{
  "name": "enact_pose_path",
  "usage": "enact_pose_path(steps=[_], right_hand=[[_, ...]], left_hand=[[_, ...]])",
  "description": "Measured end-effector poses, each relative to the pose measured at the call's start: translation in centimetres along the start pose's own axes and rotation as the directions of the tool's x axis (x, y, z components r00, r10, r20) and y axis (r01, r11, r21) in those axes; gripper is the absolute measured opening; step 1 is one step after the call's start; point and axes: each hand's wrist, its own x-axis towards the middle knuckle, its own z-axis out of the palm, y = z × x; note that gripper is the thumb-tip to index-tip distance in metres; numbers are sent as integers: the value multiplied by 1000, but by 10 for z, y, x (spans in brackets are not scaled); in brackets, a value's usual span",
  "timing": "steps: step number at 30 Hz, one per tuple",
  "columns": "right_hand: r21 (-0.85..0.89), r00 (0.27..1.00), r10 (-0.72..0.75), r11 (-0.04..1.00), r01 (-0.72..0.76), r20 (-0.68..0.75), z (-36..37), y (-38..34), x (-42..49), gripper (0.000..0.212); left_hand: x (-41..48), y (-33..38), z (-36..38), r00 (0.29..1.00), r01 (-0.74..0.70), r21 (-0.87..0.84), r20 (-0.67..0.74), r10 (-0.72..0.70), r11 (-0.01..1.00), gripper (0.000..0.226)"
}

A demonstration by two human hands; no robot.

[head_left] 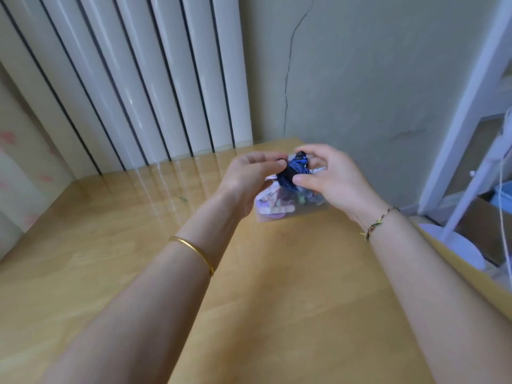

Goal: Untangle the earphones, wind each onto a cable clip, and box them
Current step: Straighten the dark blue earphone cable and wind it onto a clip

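Blue earphone bundle [293,169], pinched between the left hand [249,173] at its 9 o'clock and the right hand [331,177] at 3, hangs over the clear container [288,210]; boxing seems next, needing a gentle lowering.

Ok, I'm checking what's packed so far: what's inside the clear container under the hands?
Blurred pink, purple and green pieces show through the clear container; I can't name them. The left hand, right hand and blue earphone bundle cover its far part.
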Motion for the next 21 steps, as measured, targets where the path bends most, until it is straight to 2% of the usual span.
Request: enact_pose_path(steps=[2,3,5,8,10,13,15,18,21], right_hand=[[-121,996,-43,992,34,-76,-10,0,29,49],[-226,995,-73,973,56,-70,-14,-1,43,49],[-452,995,-70,887,91,64,-19,1,66,50],[-624,964,47,770,130,260,-15,4,83,51],[-663,945,72,729,170,320,-12,5,87,51],[-683,912,140,708,181,386,-11,11,91,55],[-660,933,101,733,164,344,-13,17,92,54],[-541,971,-22,827,151,238,-18,24,91,48],[-593,945,31,785,179,326,-14,25,87,48]], left_hand=[[27,8,-1,997,-52,122,-56,59,991,32],[39,10,-4,992,-56,185,-103,76,981,32],[62,11,-13,973,-7,304,-219,77,953,26],[89,1,-23,941,170,383,-338,-34,908,19],[102,-9,-26,911,311,370,-379,-163,876,14],[114,-25,-29,857,471,315,-386,-342,824,26],[121,-33,-29,830,513,253,-390,-399,820,27],[126,-35,-26,808,532,170,-396,-437,829,23],[127,-37,-28,802,523,93,-389,-452,847,16]])
